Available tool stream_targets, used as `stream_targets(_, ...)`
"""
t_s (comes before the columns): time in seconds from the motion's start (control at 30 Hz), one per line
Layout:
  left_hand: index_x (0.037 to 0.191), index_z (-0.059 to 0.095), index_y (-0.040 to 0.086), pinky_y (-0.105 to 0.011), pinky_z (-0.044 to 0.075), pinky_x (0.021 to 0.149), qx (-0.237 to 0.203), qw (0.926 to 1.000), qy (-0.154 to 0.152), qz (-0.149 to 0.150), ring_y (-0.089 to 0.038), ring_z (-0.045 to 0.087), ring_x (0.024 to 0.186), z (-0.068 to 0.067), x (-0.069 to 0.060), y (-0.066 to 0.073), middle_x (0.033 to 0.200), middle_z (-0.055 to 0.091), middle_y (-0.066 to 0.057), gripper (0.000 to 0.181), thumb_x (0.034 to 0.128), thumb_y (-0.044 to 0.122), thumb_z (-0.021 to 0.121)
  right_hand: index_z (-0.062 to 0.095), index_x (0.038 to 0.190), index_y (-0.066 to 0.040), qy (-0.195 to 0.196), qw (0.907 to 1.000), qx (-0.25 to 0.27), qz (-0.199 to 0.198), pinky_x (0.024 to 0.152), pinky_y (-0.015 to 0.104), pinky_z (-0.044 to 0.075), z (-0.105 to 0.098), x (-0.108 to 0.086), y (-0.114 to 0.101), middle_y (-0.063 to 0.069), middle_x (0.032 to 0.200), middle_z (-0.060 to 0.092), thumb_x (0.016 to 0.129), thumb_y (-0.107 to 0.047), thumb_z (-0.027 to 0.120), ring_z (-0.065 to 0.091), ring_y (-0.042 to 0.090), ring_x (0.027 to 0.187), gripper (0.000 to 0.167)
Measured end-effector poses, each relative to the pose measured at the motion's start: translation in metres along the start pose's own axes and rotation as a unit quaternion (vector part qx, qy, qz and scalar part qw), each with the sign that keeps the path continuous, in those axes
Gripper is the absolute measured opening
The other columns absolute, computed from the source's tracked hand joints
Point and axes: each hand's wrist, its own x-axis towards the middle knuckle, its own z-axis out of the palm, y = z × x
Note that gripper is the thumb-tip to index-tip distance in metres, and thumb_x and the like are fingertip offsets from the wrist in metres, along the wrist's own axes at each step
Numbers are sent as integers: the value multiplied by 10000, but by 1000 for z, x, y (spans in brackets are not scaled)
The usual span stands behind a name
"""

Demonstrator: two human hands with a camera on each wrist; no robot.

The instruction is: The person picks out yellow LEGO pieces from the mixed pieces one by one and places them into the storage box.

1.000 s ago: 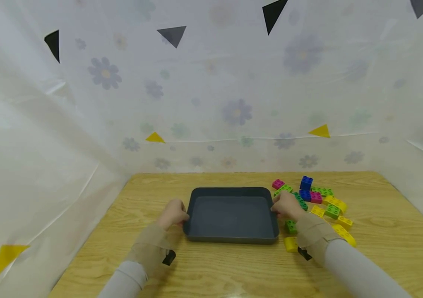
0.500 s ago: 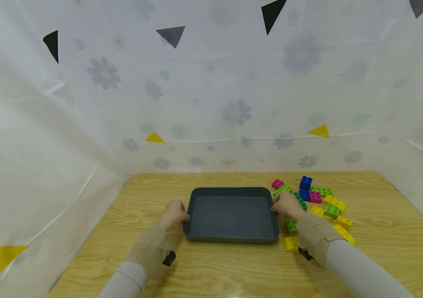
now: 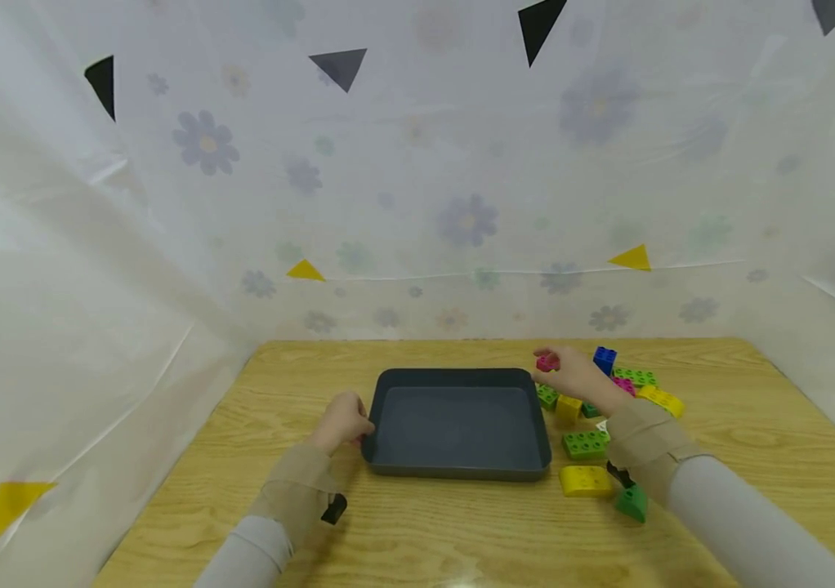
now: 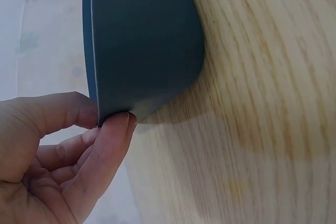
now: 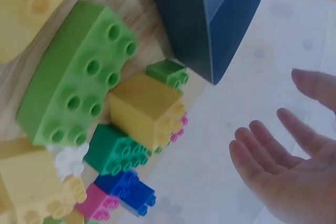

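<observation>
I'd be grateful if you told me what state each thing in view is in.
Tray: upright on the table, empty
Left hand: pinching the tray's edge
Right hand: fingers loosely spread, holding nothing
Toy blocks: loose, scattered right of the tray
Blue block: studs up
White piece: partly hidden
Backdrop sheet: hanging, creased

Support: light-brown wooden tabletop [image 3: 403,531], grain visible. Directly on it, near centre: rectangular dark grey tray [image 3: 457,429], open side up. To the tray's right, scattered plastic bricks: small magenta studded brick [image 3: 546,364] near the far right corner; light-green eight-stud brick [image 3: 583,445]; just nearer, yellow studded brick [image 3: 583,482]; nearest of all, green wedge-shaped brick [image 3: 632,504].
</observation>
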Motion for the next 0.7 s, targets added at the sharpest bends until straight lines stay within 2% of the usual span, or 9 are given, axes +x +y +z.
stream_targets(0.17,467,415,91,-330,510,464,33,10000,-16,-17,-255,580,443,-1,0,2,436,491,-77,374,731,-87,611,414,1298,62,48,9974,-678,-258,854,543,418,-3,-1,5,313,1248,452,868,-158,615,460,465,1106,524)
stream_targets(0.27,474,425,89,-317,507,465,62,10000,-34,-49,-221,565,433,-1,0,3,438,478,-57,367,737,-78,619,399,1311,61,-11,9960,-882,-102,866,560,405,-4,-1,8,326,1284,412,848,-146,634,436,479,1127,559)
stream_targets(0.43,469,404,105,-297,497,457,117,9999,-51,-65,-190,544,413,1,2,2,425,448,-36,394,746,-70,622,369,1329,71,-211,9951,-945,181,858,546,416,-4,-1,15,340,1314,372,832,-108,646,417,486,1140,597)
stream_targets(0.7,472,389,114,-301,507,470,47,9999,-103,-92,-196,554,426,1,2,1,424,440,-30,409,754,-69,622,471,1241,76,-629,9939,-825,379,730,441,481,-2,0,29,334,1217,462,786,-24,673,535,398,968,508)
